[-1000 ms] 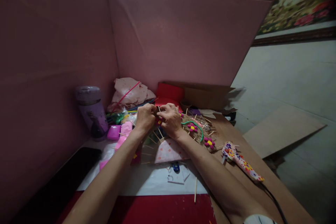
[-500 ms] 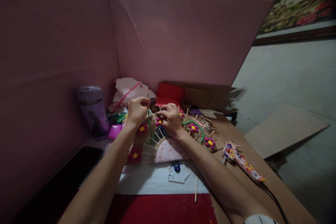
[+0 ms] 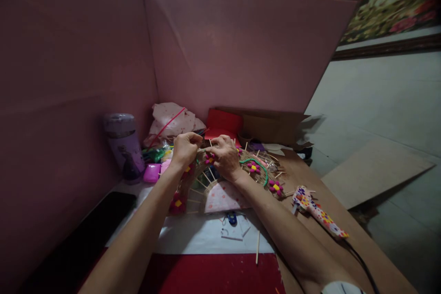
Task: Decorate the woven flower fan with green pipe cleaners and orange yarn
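We have the arched panel of woven tan twine, pale wooden sticks and magenta-and-yellow flowers [image 3: 257, 178] in front of us, its long axis running left to right and its curved edge facing away. Its inner curve runs around the white half-round fabric with pink dots [image 3: 223, 196] on our side. Our right hand [image 3: 225, 158] is the nearer, lying over the top of the arch with its fingers bent and the thumb close to the forefinger, gripping the upper rim. Our left hand [image 3: 187, 149] is just beside it, over the upper left of the curve, so the rim between the two lies to the right of its fingertips. Those fingertips are drawn together in a nearly closed pinch, but we cannot tell whether anything is between them. The green cord [image 3: 265, 175] bends along the arch's right part, apart from both sets of fingers.
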`<state>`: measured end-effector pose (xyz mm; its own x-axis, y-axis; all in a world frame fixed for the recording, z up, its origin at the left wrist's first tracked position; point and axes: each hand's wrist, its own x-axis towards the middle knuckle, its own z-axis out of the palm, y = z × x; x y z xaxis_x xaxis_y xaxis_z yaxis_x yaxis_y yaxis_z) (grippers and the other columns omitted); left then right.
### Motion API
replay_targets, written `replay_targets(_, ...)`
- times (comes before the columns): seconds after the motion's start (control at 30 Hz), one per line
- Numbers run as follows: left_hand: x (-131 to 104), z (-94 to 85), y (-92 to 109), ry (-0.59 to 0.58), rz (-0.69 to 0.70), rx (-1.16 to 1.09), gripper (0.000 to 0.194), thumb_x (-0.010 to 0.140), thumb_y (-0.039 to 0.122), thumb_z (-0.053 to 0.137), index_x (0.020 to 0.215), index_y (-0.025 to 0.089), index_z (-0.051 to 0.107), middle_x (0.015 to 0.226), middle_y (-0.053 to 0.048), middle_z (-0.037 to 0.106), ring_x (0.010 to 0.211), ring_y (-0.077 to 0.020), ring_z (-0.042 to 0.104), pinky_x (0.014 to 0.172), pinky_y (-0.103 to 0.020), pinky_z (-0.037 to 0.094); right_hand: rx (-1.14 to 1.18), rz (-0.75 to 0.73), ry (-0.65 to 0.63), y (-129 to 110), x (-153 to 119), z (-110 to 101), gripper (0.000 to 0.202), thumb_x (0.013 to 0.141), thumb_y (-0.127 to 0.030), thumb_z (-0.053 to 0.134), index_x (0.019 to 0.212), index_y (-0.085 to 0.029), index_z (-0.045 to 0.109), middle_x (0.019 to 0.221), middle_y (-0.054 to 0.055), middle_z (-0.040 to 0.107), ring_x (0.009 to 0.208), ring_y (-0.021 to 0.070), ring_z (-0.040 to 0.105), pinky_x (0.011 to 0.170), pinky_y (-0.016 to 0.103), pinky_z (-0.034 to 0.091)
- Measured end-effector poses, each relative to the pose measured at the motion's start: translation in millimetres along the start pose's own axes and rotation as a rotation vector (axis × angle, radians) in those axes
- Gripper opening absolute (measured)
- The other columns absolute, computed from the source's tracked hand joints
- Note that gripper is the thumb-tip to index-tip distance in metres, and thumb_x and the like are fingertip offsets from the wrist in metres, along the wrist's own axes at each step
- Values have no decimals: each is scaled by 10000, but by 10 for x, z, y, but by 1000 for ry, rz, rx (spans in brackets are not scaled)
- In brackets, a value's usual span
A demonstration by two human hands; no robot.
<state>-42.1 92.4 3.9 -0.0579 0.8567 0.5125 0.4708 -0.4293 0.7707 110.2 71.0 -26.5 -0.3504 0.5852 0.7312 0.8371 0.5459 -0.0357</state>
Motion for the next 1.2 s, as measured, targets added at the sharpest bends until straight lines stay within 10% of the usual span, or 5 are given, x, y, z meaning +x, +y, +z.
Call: replay_targets(1.2, -130, 61, 105, -2, 164, 354, 233, 651, 109, 531, 707, 224, 726, 753, -39, 700, 821, -204, 587, 790, -317, 419, 269, 183, 165, 77, 17, 95, 323, 730, -1, 496, 800, -213, 729, 900, 47, 653, 948, 206, 485, 854, 348, 399)
